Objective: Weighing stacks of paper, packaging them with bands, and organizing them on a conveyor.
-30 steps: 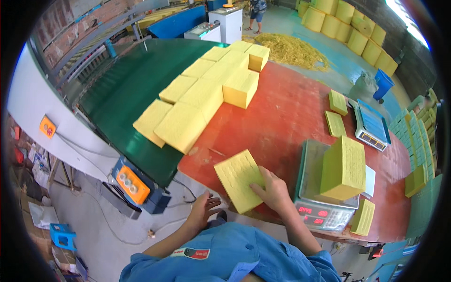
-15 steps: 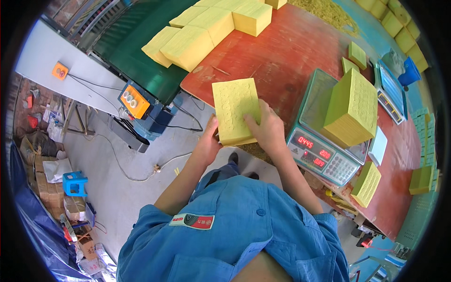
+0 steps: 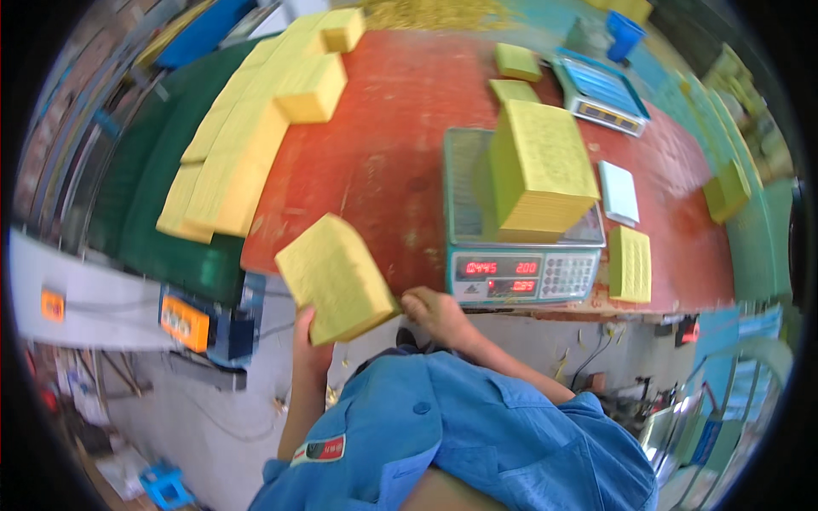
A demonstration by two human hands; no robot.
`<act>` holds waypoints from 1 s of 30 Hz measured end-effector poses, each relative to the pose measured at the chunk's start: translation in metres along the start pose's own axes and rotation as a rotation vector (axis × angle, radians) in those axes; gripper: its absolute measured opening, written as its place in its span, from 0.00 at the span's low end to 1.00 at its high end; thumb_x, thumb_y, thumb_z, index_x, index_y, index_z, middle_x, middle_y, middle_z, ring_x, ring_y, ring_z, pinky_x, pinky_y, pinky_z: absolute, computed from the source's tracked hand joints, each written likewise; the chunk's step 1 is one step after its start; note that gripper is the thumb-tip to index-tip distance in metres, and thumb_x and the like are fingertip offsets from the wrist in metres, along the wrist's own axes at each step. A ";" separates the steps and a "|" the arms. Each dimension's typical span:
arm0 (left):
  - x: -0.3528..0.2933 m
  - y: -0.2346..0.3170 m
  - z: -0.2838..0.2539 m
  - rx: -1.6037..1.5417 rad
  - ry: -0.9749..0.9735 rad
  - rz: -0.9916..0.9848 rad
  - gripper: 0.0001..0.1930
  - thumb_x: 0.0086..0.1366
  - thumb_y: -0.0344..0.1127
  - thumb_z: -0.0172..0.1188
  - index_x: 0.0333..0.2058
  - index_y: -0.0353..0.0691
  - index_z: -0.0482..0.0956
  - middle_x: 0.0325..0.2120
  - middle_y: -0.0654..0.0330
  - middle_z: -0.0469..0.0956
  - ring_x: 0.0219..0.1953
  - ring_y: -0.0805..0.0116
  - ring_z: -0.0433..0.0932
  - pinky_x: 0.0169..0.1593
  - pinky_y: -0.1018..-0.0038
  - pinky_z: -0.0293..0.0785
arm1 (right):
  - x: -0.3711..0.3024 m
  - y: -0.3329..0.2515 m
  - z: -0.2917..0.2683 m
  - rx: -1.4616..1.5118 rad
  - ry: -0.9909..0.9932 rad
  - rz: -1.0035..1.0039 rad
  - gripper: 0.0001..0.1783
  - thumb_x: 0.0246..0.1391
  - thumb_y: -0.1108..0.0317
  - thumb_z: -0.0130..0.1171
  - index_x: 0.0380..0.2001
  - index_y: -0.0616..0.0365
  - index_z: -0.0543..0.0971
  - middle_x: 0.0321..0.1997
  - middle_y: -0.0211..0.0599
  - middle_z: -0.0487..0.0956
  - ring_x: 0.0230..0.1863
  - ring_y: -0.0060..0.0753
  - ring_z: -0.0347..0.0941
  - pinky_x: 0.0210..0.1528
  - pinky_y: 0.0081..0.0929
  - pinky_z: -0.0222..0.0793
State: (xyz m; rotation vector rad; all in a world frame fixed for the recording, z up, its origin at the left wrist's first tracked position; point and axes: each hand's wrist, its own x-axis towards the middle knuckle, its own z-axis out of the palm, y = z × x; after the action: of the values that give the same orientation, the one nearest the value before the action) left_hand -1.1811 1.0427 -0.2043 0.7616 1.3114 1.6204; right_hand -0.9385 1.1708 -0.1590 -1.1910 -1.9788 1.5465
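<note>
A thick stack of yellow paper is held up in front of me, tilted, by the near left edge of the red table. My left hand grips its lower left side; the fingers beneath are hidden. At the stack's right corner, my right hand has its fingers curled and pressed together, pinching the edge. To the right stands a digital scale with lit red figures. On its pan sits a taller yellow paper block.
Yellow stacks line the green conveyor at left. The red table also bears a second scale, a pale blue flat pad and a small yellow stack. An orange switch box juts out at lower left.
My view has swung right. The held stack has turned and tilted, its embossed ringed face no longer toward me. My right hand has slid from its face to its corner.
</note>
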 end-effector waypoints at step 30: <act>0.164 0.195 0.360 0.260 -0.544 -0.138 0.41 0.63 0.71 0.45 0.63 0.45 0.63 0.53 0.52 0.73 0.49 0.57 0.77 0.39 0.56 0.80 | 0.026 -0.068 -0.324 0.416 0.365 -0.111 0.21 0.63 0.57 0.51 0.47 0.62 0.81 0.37 0.31 0.81 0.30 0.21 0.71 0.33 0.21 0.65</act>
State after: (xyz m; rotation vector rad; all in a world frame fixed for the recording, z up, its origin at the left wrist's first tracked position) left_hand -0.9850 1.3336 0.0635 1.1474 1.1489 1.0387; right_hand -0.7488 1.3875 0.0069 -1.0749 -1.3833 1.4658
